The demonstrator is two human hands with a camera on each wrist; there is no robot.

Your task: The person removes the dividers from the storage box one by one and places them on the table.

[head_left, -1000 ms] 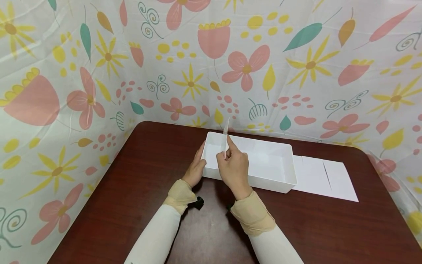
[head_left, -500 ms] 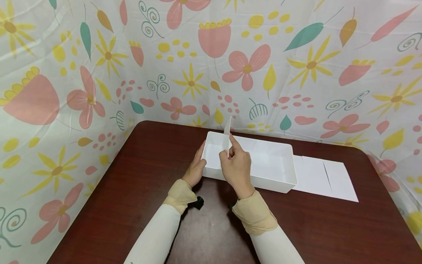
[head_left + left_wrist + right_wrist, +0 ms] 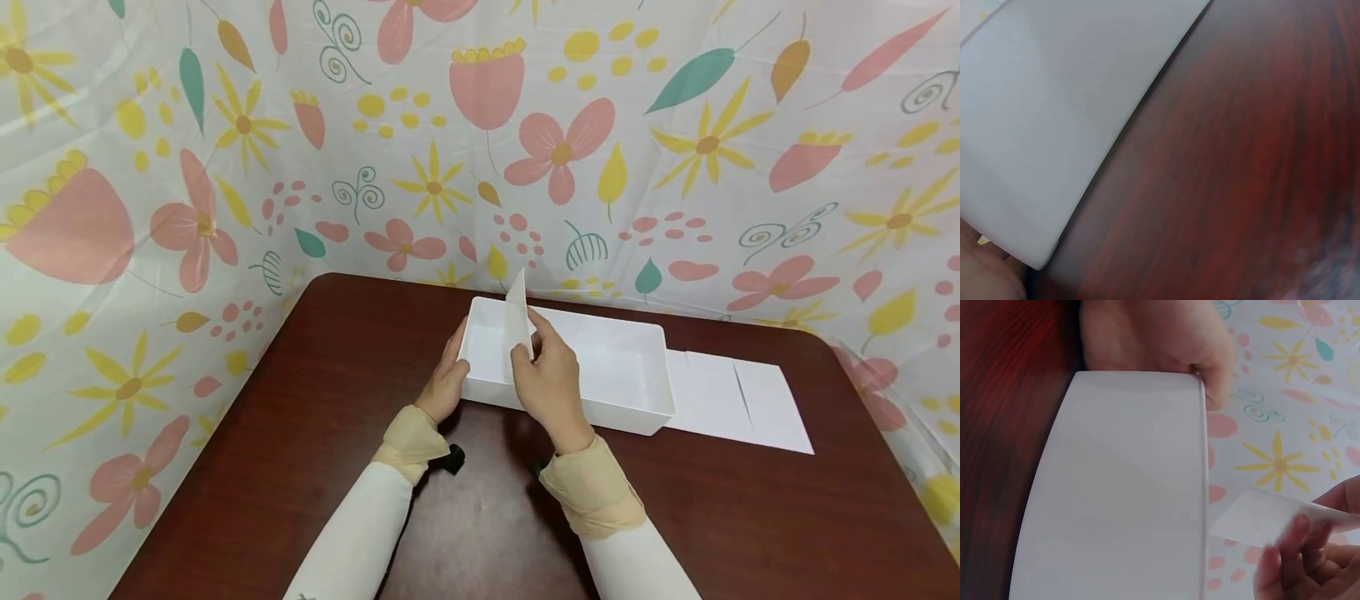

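Observation:
A long white open-topped box (image 3: 618,417) stands on the dark brown table. At its left end my left hand (image 3: 444,383) grips the wall, thumb on the near corner of the rim. The right wrist view shows that left hand (image 3: 1154,334) against the box's end. Above the box's left half, my right hand (image 3: 551,379) pinches a thin white panel (image 3: 517,321) between thumb and fingers. The panel is held upright, its lower edge hidden by the box and hand. In the left wrist view the box's outer wall (image 3: 1054,125) fills the upper left.
Several flat white panels (image 3: 712,392) lie side by side to the right of the box, a narrow gap between two of them. A flower-printed curtain (image 3: 420,192) hangs behind and to the left of the table (image 3: 337,375).
My right hand has shifted slightly to the right and turned the panel, so more of its face shows. The left hand and the box stay in place.

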